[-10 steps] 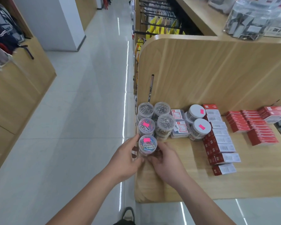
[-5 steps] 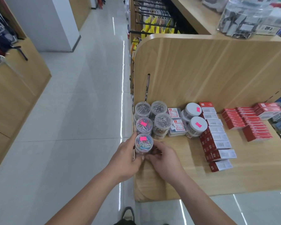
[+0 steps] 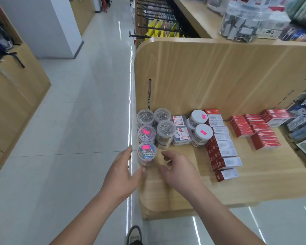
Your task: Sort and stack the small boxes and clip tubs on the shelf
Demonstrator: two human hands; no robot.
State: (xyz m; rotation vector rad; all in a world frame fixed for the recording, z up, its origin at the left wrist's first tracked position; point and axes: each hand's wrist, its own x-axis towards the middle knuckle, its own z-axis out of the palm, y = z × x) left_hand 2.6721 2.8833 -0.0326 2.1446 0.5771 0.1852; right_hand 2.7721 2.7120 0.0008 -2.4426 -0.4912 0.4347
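At the left front corner of the wooden shelf (image 3: 254, 183), the tub of coloured paper clips (image 3: 146, 153) stands upright in line with the tubs behind it. A moment ago both hands clasped it; now the right hand (image 3: 177, 167) has drawn back, fingers loosely curled on nothing, and the left hand (image 3: 124, 172) has slackened, fingers relaxed alongside, thumb just at the base. That placement looks finished. Counted from above: five clear-lidded clip tubs, some seemingly stacked on others, two white-lidded tubs (image 3: 203, 132), two flat clear boxes (image 3: 183, 134), roughly nine red-and-white boxes (image 3: 227, 152) in a row; the red stacks beyond I cannot count.
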